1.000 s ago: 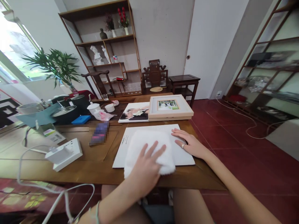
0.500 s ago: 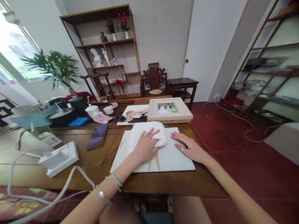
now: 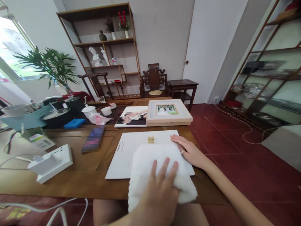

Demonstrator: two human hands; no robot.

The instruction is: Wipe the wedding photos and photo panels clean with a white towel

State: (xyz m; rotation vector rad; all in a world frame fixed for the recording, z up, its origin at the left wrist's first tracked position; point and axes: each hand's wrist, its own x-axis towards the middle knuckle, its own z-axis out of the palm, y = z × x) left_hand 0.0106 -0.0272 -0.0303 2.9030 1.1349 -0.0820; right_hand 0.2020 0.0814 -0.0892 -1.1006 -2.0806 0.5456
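Note:
My left hand (image 3: 161, 191) lies flat, fingers spread, on a fluffy white cloth (image 3: 150, 163). The cloth covers the near part of a flat white board (image 3: 131, 147) and hangs over the near edge of the wooden table (image 3: 70, 185). My right hand (image 3: 188, 150), with a ring on one finger, rests open and flat on the board's right edge. A small gold mark (image 3: 150, 140) shows on the board beyond the cloth.
A pale framed photo (image 3: 168, 111) and a photo print (image 3: 131, 116) lie behind the board. To the left are a white power strip (image 3: 53, 161) with cables, a blue block (image 3: 74, 123), pots, cups and a plant (image 3: 47, 64). Red tiled floor lies right.
My left hand has dragged the cloth from the board's far end back toward me, over the table's near edge. My right hand stayed on the board's right edge.

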